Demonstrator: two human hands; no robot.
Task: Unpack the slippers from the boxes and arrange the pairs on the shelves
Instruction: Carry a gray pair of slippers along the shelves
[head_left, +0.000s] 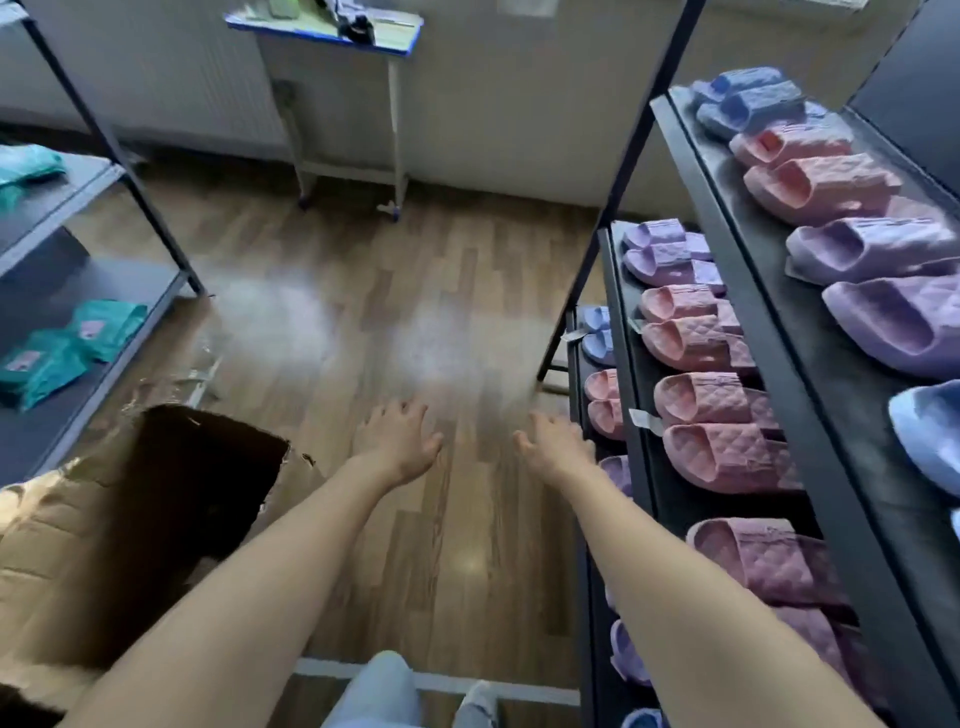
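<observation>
- Foam-like quilted slippers (722, 447) in pink, lilac and blue sit in pairs on the black shelves (795, 364) at the right. They are probably light, springy and hard to damage, and best taken by the strap, two at once.
- Both hands are empty with fingers loosely spread; the left hand (400, 441) and right hand (556, 447) hover over the wooden floor (363, 312).
- An open cardboard box (52, 545) lies at the left, its inside too dark to read.
- Teal packs (62, 358) fill the opposite rack, and the way to the box looks clear.
</observation>
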